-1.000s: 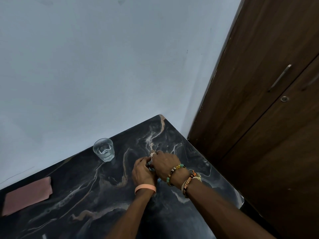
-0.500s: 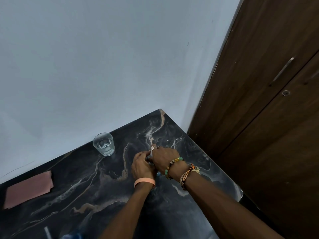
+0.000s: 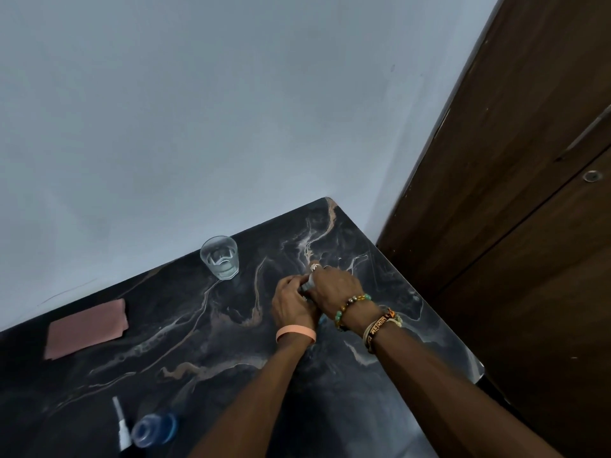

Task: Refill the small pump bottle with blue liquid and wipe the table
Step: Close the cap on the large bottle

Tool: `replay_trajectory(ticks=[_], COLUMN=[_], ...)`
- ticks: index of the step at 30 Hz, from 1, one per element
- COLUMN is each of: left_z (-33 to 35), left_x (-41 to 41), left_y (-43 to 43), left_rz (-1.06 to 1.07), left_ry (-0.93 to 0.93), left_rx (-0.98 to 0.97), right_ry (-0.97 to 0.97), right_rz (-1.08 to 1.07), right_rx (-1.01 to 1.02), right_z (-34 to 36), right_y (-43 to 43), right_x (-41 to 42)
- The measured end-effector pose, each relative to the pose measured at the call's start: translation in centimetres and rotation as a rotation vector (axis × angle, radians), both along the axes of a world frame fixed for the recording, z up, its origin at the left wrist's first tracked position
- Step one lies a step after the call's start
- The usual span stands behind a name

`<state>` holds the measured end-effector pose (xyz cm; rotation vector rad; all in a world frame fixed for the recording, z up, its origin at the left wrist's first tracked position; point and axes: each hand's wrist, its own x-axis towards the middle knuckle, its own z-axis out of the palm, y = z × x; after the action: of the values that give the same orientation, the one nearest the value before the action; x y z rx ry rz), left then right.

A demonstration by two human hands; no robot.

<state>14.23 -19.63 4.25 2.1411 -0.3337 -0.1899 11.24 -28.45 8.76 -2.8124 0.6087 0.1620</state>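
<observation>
two hands on one small grey-capped container (image 3: 306, 285), far right of the worktop (image 3: 198, 358)
left hand (image 3: 292, 310) and right hand (image 3: 334, 289), each grip curled tight round it, body hidden; likely twisting the cap. open blue bottle (image 3: 153, 429) and white pump (image 3: 121, 428) lie near left; next wants a firm twist, container held upright

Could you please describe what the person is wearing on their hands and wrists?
No sleeves. The left hand has a plain peach wristband. The right hand wears rings, a bracelet of green, amber and brown beads, and woven thread bands with lettering.
</observation>
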Motion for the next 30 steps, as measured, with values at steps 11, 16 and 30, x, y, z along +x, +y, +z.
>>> replay_trajectory(ticks=[11, 16, 30], left_z=[-1.2, -2.1, -3.3], left_x=[-0.2, -0.5, -0.1], left_y=[1.0, 1.7, 1.6], left_rz=[-0.061, -0.119, -0.139], left_ry=[-0.024, 0.034, 0.138], left_rx=[-0.071, -0.11, -0.111], right_ry=[-0.129, -0.173, -0.159], right_rz=[-0.16, -0.201, -0.203], right_rx=[0.283, 0.328, 0.399], right_z=[-2.0, -3.4, -3.6], right_y=[-0.8, -0.5, -1.3], right_x=[-0.9, -1.3, -1.7])
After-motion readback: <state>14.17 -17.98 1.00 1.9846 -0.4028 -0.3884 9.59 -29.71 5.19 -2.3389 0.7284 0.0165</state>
